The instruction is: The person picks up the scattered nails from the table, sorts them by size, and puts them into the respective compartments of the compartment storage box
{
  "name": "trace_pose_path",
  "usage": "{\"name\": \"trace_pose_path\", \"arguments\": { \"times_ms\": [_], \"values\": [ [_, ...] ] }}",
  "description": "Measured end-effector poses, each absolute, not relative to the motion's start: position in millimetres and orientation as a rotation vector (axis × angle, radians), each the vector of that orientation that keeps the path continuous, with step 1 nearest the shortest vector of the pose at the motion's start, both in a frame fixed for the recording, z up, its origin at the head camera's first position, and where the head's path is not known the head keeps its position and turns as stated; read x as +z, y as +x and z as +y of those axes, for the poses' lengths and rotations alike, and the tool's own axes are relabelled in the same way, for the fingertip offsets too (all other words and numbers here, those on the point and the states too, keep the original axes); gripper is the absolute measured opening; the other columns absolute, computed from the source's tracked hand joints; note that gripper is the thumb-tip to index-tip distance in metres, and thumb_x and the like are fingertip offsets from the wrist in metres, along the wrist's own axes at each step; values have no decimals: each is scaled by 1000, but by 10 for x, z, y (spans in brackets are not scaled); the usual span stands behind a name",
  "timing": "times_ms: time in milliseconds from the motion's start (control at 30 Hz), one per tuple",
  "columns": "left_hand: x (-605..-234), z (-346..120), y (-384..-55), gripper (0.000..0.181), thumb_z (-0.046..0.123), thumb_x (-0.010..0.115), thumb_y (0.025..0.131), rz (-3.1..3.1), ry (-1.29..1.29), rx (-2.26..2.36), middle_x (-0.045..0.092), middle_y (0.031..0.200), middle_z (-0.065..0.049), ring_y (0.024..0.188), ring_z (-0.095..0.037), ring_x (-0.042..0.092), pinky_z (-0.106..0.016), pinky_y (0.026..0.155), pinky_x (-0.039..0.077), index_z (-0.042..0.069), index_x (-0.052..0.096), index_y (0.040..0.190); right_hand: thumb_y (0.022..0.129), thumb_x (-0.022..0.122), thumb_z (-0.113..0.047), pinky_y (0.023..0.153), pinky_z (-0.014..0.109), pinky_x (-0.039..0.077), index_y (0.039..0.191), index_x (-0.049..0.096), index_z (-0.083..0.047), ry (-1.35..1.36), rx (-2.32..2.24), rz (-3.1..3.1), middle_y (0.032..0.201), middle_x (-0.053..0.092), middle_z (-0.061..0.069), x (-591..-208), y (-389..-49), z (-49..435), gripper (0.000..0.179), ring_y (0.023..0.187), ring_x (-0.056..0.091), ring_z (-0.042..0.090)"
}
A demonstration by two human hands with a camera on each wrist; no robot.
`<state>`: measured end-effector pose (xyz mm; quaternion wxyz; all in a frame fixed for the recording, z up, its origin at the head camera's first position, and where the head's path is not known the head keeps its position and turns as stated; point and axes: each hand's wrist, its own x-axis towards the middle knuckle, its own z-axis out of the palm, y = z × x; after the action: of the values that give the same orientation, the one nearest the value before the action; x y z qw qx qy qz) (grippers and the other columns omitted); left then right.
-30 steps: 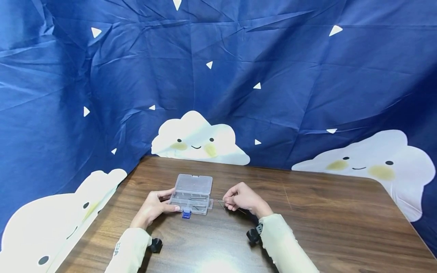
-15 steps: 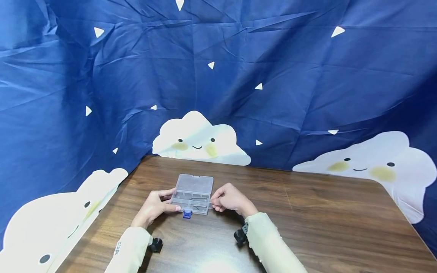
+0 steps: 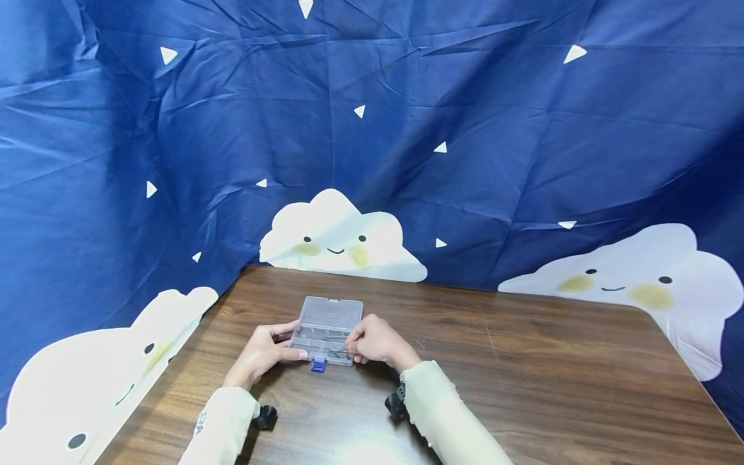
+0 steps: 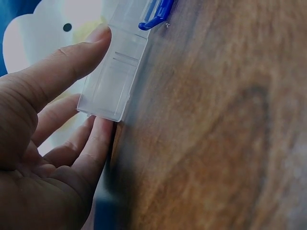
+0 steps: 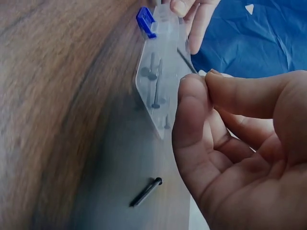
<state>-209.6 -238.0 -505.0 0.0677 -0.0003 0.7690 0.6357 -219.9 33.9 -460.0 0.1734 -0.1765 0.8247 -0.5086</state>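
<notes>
A clear plastic compartment box (image 3: 302, 346) lies on the table with its lid (image 3: 331, 312) raised at the back and a blue latch (image 3: 318, 365) at the front. My left hand (image 3: 260, 354) holds the box's left end, thumb on the near wall and fingers behind and under the corner in the left wrist view. Between thumb and forefinger, my right hand (image 3: 378, 340) pinches a thin dark nail (image 5: 186, 60) over the right-hand compartments. Several nails (image 5: 157, 88) show through the box wall. The pinched nail's head end is hidden by the fingertips.
Loose nails (image 3: 421, 344) lie on the wooden table (image 3: 523, 387) to the right of the box; one loose nail (image 5: 146, 191) shows close up in the right wrist view. A blue curtain (image 3: 378, 129) with clouds hangs behind the table.
My right hand has moved left from the tabletop to over the box, carrying the nail. Loose nails it covered now show on the table. My left hand stays on the box.
</notes>
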Motion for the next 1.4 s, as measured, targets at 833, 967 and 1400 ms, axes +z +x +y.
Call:
{"name": "trace_pose_path", "arguments": {
  "times_ms": [833,967,1400],
  "values": [
    [-5062,-2380,-2099,79,-4,91,68,2319,28,1923,58,133,-28,118,-36,60,-28,87,56,-6,56,138,88,71,4,49,26,55,88,78,4,-525,-1461,2363,65,69,7,-4576,-2220,353,8,52,60,11],
    [-5060,-2388,-2091,79,-4,90,68,2320,23,1918,58,134,-27,119,-36,60,-28,88,55,-7,55,138,88,70,4,50,26,55,89,78,5,-517,-1481,2360,67,69,9,-4552,-2225,467,8,54,60,11],
    [-5069,-2397,-2100,78,-3,90,69,2337,41,1907,59,132,-27,118,-36,60,-28,88,55,-7,55,138,88,67,4,50,26,53,88,76,6,-444,-1513,2376,67,68,8,-4612,-2222,854,9,56,60,12]
  ]
}}
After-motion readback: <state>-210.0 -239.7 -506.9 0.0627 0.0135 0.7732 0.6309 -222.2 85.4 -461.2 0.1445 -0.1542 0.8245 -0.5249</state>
